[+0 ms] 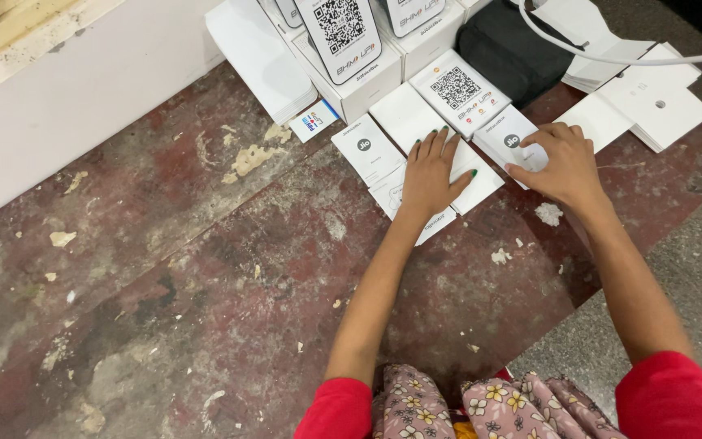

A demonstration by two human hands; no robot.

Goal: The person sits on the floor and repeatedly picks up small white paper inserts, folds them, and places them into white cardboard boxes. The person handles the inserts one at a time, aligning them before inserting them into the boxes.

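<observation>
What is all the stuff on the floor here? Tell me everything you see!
small cards: several, white, on the floor under and beside the hands
open boxes: about three, white, at the top, devices with square code patterns standing in them
flat box lid: one, white, top left of the boxes
pouch: one, black, top middle
cable: one, white, over the pouch
folded cartons: a few, white, top right
floor: worn red, flaking
left hand: flat on a card, green nails
right hand: fingers on a card

Two hands (431,175), one black pouch (507,50)
</observation>
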